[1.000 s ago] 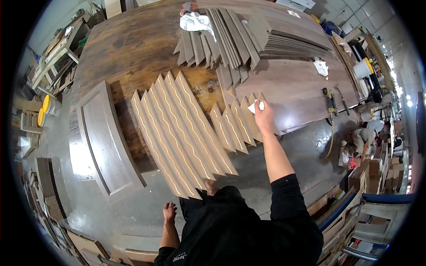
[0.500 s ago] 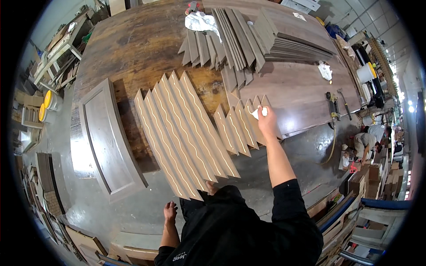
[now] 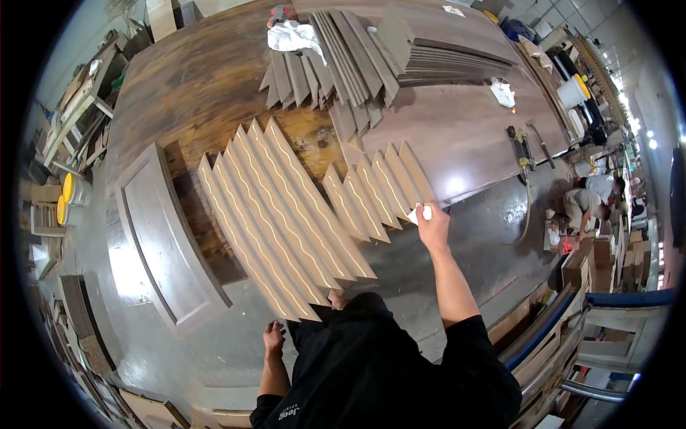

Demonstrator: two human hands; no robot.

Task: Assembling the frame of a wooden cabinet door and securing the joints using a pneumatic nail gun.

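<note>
My right hand [image 3: 431, 224] is stretched out over the table and grips a small white pad [image 3: 417, 213] at the near end of a row of short tan wooden strips [image 3: 376, 187]. Left of them lie several long tan strips [image 3: 279, 222] with wavy pale lines, fanned side by side. My left hand [image 3: 274, 336] hangs low by my body at the table's near edge, fingers loosely apart, holding nothing. The dark wooden table [image 3: 186, 93] carries all of this.
A grey panelled door piece [image 3: 161, 236] lies at the left. Dark grey strips [image 3: 336, 61] and stacked boards [image 3: 457, 53] sit at the back with a white rag [image 3: 291, 34]. Another rag [image 3: 503, 91] and tools [image 3: 520, 146] lie right. A person [image 3: 589, 200] crouches beyond the table.
My right hand has slid with the pad from the far ends of the short strips toward their near right edge. The left hand stays low by my side.
</note>
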